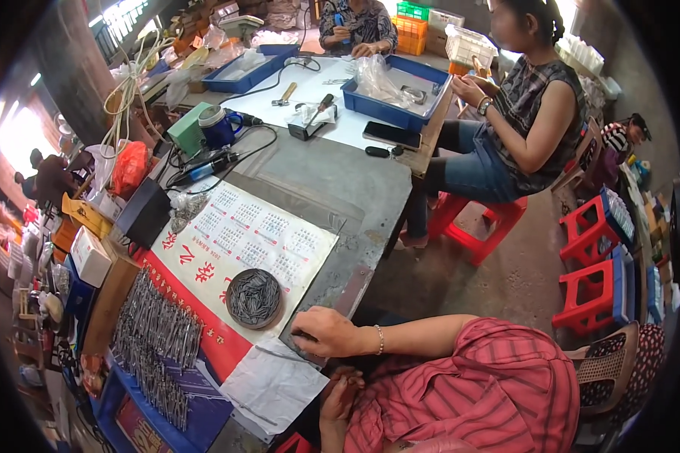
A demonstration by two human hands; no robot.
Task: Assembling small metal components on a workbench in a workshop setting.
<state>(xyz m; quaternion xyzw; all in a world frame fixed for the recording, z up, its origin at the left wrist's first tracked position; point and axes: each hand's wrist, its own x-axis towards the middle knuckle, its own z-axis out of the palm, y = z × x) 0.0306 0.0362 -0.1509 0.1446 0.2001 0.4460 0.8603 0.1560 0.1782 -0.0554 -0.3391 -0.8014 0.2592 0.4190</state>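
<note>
My right hand (326, 332) lies palm down on the near edge of the grey table (340, 181), fingers loosely curled and holding nothing. It touches the corner of a white paper sheet (272, 386). My left hand (340, 394) hangs lower by my lap, against my red striped shirt, with nothing in it. Just left of my right hand stands a round dark dish (254, 298) full of small metal pins, set on a red and white calendar sheet (242, 241). Further left, many grey metal pins (155, 340) lie in rows on a blue board.
A person in a plaid sleeveless top (533, 113) sits on a red stool (476, 223) at the table's far right, beside a blue tray (397, 98) and a black phone (391, 134). Another person (355, 26) sits at the far end. Two more red stools (593, 260) stand at right. Boxes and cables crowd the left.
</note>
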